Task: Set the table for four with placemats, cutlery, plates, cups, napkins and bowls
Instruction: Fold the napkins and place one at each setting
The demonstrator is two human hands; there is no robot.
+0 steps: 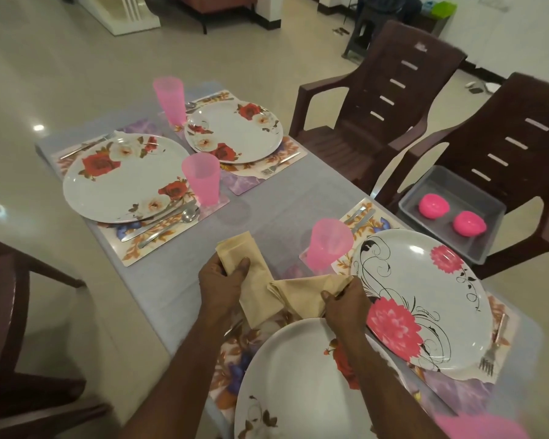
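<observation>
Napkins, beige and folded, are in both hands above the near end of the worktop (184,280). The left hand (222,286) has its grip closed round one folded napkin (244,248), thumb on top, its upper end standing clear of the fingers. The right hand (343,304) pinches a corner of the second napkin (301,294), which drapes between the two hands and hangs over the rim of the nearest plate (286,375).

Four placemats with plates and cutlery are laid, and cups stand at three of them, so napkins and bowls look like what is left. The likely trouble is close by: the pink cup (327,245) stands just beside the right hand, and a sweep of cloth or wrist while spreading the napkin could tip it. The loose napkin could also unfold or slip from a corner pinch, and dragging it over the plate might shift the knife lying by the left forearm.

Right of the hands sits a plate with pink flowers (425,299), a fork (492,353) at its outer edge. Further off are two rose-patterned plates (124,179) (235,134), each with a pink cup (202,182) (170,99) and cutlery alongside. Two brown plastic chairs (377,99) stand along the far right side; on the seat of the nearer one a grey tray (476,248) holds two pink bowls (433,206), upside down, well apart from the settings. A blurred pink shape shows at the bottom right corner; I cannot tell what it is.
</observation>
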